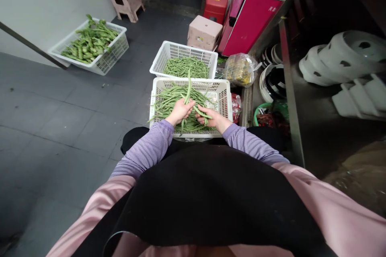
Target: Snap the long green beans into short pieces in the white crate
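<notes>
Both my hands are over a white plastic basket [224,96] that holds a heap of long green beans [165,102]. My left hand [182,111] is closed around some long green beans; one bean [189,84] sticks up from it, and another end hangs below. Close beside it, my right hand [208,117] grips shorter bean pieces [202,114] between thumb and fingers. Behind stands a second white basket [157,59] with cut green bean pieces [187,66] in it.
A third basket [113,54] with green vegetables [90,42] stands on the floor at the left. Stools [205,32], a red bin [216,4] and a plastic bag [241,70] are beyond the baskets. At right, a metal shelf [291,100] carries stacked white dishes [340,58].
</notes>
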The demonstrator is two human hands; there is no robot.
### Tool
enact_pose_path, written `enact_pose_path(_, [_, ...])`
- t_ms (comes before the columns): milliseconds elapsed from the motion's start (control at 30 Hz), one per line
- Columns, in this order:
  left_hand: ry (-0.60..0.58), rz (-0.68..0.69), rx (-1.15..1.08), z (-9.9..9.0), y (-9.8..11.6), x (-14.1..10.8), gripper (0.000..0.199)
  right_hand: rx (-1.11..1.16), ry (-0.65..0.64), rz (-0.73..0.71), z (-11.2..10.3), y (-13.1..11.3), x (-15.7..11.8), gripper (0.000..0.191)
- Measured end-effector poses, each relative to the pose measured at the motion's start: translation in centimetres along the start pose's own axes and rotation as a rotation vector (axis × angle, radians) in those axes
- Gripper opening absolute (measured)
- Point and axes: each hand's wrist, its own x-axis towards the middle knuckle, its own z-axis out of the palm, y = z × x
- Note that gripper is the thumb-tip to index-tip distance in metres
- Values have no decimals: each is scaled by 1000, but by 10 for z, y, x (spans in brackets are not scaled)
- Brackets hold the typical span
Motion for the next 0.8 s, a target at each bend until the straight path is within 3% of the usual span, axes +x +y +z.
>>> enact_pose_path(100, [-19,-66,-100,-7,-3,9,28,2,-114,48,11,2,-10,29])
enact_pose_path(233, [42,-25,-234,-13,-4,15,31,-17,-122,-43,10,4,-17,26])
enact_pose_path(367, [155,94,-164,-12,2,13,24,14,-74,-62,5,9,-19,27])
enact_pose_path(500, [244,244,61,0,5,-1,24,146,109,-146,6,5,-16,28])
enact_pose_path(600, [172,359,208,11,3,-15,28,292,307,-257,3,-5,-10,27])
enact_pose_path(700, [69,298,197,15,1,-19,24,333,461,-259,-2,-13,-5,25])
enact_pose_path(733, [45,253,177,14,0,-17,23,292,448,-221,-3,-13,-4,23])
enact_pose_path(800, [25,188,170,10,-3,-10,22,133,293,-152,0,-12,-3,19])
